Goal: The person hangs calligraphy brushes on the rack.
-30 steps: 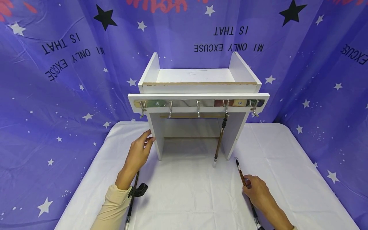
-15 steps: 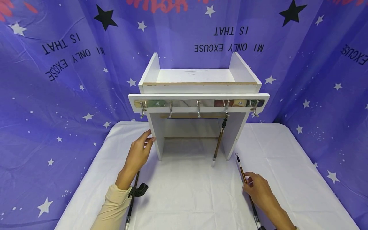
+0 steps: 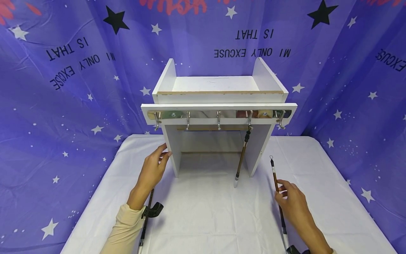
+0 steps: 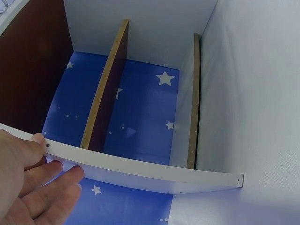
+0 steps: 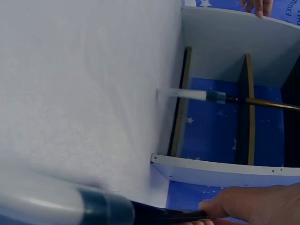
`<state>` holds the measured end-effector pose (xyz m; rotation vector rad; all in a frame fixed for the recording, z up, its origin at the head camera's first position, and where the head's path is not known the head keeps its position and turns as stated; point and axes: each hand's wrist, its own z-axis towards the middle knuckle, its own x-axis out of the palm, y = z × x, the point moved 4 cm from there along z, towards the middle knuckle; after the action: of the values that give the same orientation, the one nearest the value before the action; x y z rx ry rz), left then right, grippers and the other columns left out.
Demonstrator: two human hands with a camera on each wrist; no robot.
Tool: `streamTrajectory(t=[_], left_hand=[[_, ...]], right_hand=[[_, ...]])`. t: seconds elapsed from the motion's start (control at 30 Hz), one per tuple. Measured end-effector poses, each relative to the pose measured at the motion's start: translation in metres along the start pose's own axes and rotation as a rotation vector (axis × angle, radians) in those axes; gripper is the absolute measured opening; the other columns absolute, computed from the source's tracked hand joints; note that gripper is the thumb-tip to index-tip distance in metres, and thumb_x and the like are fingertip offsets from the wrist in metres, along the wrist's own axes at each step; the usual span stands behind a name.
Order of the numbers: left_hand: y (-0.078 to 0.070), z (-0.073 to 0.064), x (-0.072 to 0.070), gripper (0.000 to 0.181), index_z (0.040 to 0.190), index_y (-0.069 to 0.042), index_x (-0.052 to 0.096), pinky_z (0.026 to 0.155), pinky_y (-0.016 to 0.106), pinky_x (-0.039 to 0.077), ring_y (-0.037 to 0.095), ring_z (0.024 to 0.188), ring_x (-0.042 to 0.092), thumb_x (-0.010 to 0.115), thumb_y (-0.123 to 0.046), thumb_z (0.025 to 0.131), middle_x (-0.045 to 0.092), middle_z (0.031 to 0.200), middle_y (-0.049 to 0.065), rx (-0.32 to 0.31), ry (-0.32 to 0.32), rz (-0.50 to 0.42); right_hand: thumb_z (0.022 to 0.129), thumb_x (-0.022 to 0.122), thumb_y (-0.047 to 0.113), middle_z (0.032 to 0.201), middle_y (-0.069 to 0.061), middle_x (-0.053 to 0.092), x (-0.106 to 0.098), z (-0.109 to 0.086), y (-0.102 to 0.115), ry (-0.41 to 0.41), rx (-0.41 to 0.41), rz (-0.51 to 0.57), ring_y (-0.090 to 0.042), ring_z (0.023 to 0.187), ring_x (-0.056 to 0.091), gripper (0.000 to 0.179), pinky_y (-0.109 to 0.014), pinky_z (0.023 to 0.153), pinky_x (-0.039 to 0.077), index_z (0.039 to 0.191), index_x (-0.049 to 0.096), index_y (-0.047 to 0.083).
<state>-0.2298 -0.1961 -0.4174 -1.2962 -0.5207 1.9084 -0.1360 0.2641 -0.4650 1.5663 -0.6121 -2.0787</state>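
My right hand (image 3: 293, 201) pinches a calligraphy brush (image 3: 274, 176) by its brown handle, the hanging loop pointing away from me. In the right wrist view its pale tip (image 5: 37, 201) fills the lower left. A second calligraphy brush (image 3: 241, 157) hangs by its loop from a metal hook (image 3: 250, 118) on the white shelf rack (image 3: 190, 106), tip down and slanting. On the left, my left hand (image 3: 152, 169) holds the front edge of the rack's side panel (image 4: 140, 166), thumb at the edge and fingers along the outer face.
Another brush (image 3: 143, 229) lies on the white tablecloth (image 3: 209, 218), partly under my left forearm. Other hooks (image 3: 219, 120) stick out along the rack's front rail. A purple star-printed curtain (image 3: 79, 113) surrounds the table at the back and sides.
My right hand has moved forward and slightly right with its brush, whose loop end now stands farther from me. The hanging brush swings slightly. My left hand keeps its place.
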Motion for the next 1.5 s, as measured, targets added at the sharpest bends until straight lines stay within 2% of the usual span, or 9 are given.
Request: streamTrajectory(t=[0.3,0.53,0.7,0.8,0.9,0.97,1.2,1.5], left_hand=[[0.001,0.0,0.002,0.039,0.147,-0.007,0.059,0.093,0.056,0.061,0.037,0.114,0.074,0.06,-0.021,0.11,0.067,0.14,0.019,-0.005,0.0,0.01],[-0.001,0.0,0.0,0.039,0.147,-0.009,0.06,0.093,0.056,0.062,0.036,0.114,0.074,0.061,-0.021,0.11,0.067,0.141,0.017,-0.011,-0.001,0.003],[0.0,0.0,0.001,0.039,0.147,-0.008,0.059,0.092,0.056,0.062,0.036,0.113,0.074,0.06,-0.021,0.11,0.067,0.141,0.017,-0.002,-0.002,0.003],[0.0,0.0,0.0,0.039,0.146,-0.008,0.06,0.091,0.056,0.062,0.036,0.112,0.074,0.061,-0.02,0.109,0.068,0.14,0.017,-0.006,-0.006,0.005],[0.0,0.0,0.001,0.038,0.146,-0.007,0.06,0.091,0.056,0.062,0.036,0.111,0.075,0.06,-0.02,0.11,0.068,0.139,0.018,-0.004,-0.008,0.007],[0.0,0.0,0.001,0.038,0.146,-0.007,0.06,0.091,0.056,0.062,0.036,0.112,0.075,0.06,-0.02,0.11,0.068,0.139,0.018,-0.004,-0.009,0.007],[0.001,0.0,0.001,0.039,0.146,-0.007,0.06,0.092,0.056,0.062,0.036,0.112,0.074,0.061,-0.02,0.11,0.068,0.139,0.018,-0.002,-0.009,-0.002],[0.001,0.0,0.001,0.038,0.145,-0.006,0.061,0.092,0.056,0.062,0.036,0.112,0.075,0.061,-0.019,0.109,0.069,0.138,0.018,-0.005,-0.01,0.003]], right_hand=[[0.09,0.073,-0.004,0.103,-0.014,0.069,-0.008,0.0,0.011,-0.155,0.016,0.027,-0.026,0.086,0.071,0.043,-0.016,0.06,0.052,0.133,0.065,-0.004],[0.09,0.074,-0.005,0.104,-0.013,0.07,-0.019,0.001,0.024,-0.242,0.006,0.073,-0.006,0.084,0.066,0.046,-0.002,0.065,0.047,0.134,0.067,0.001],[0.09,0.075,-0.005,0.106,-0.013,0.07,-0.027,0.0,0.033,-0.288,0.013,0.093,-0.009,0.086,0.068,0.047,0.0,0.069,0.047,0.136,0.067,0.003],[0.091,0.075,-0.005,0.108,-0.013,0.069,-0.032,-0.001,0.037,-0.311,0.023,0.099,0.003,0.087,0.064,0.048,0.002,0.07,0.046,0.138,0.066,0.004],[0.091,0.075,-0.005,0.109,-0.012,0.068,-0.037,-0.002,0.043,-0.34,0.016,0.098,0.018,0.09,0.053,0.049,0.003,0.072,0.045,0.139,0.065,0.004],[0.091,0.074,-0.006,0.109,-0.012,0.068,-0.04,-0.003,0.047,-0.365,0.0,0.105,0.022,0.091,0.051,0.05,0.003,0.072,0.045,0.139,0.065,0.003],[0.091,0.073,-0.007,0.111,-0.011,0.067,-0.048,-0.007,0.058,-0.435,-0.035,0.14,0.02,0.094,0.054,0.051,0.003,0.076,0.046,0.14,0.065,0.005],[0.09,0.074,-0.009,0.111,-0.007,0.066,-0.054,-0.011,0.067,-0.48,-0.074,0.214,0.014,0.094,0.06,0.055,0.001,0.078,0.05,0.141,0.066,0.008]])
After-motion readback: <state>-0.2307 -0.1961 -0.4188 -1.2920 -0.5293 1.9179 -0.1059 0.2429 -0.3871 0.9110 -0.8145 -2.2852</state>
